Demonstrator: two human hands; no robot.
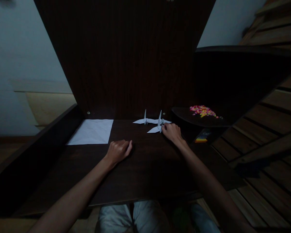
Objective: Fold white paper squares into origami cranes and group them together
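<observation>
My right hand (171,131) is at the front folded paper bird (155,130), its fingers drawn together at that bird's right side in what looks like a light pinch, though the tips are too small and dark for me to be sure of the grip. My left hand (119,151) lies loosely curled on the dark desk (135,181); I see nothing in it, but the palm is hidden from me. The bird sits near the back panel (135,81), just in front of a rear paper bird (145,121); their wings overlap in my view, so I can't tell whether there are more than two. I judge the step in hand to be setting or straightening that front bird; the next move would call for a gentle easing of the fingers, so the thin wings aren't creased or dragged. A flat white sheet (91,132) lies to the left, apart from both hands. As for containers, I find no lidded one: the curved shelf (184,116) on the right bears a heap of small coloured bits (203,111), and the open nook beneath it holds an orange-and-yellow-edged object (200,140) I cannot identify.
</observation>
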